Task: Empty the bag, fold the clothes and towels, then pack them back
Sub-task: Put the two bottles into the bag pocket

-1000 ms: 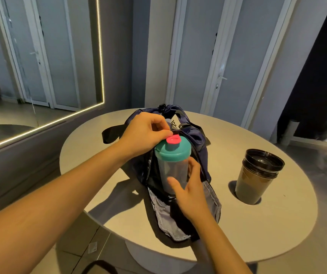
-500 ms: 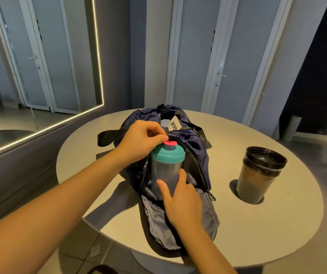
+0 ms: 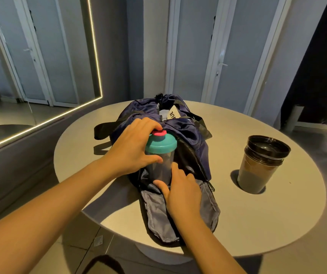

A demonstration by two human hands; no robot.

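The round table (image 3: 277, 224) carries a navy duffel bag (image 3: 188, 131) lying lengthwise, its near end unzipped and its grey lining flap (image 3: 154, 214) folded out toward the person. Well to the right of the bag stands a stack of dark tumblers (image 3: 261, 165). A shaker bottle (image 3: 161, 144) with a teal lid stands upright in the bag's open mouth. The left hand (image 3: 133, 147) grips it from above, fingers curled over the lid and thumb on the clear wall. The right hand (image 3: 182, 192) clasps the lower body between thumb and fingers. A white label (image 3: 173, 114) shows in the far opening.

Over the last second the bottle has sunk a little deeper into the opening, and the left hand has shifted from pinching at the pink cap (image 3: 158, 133) to covering the lid. No clothes or towels lie out, so this looks like packing, probably near its end.
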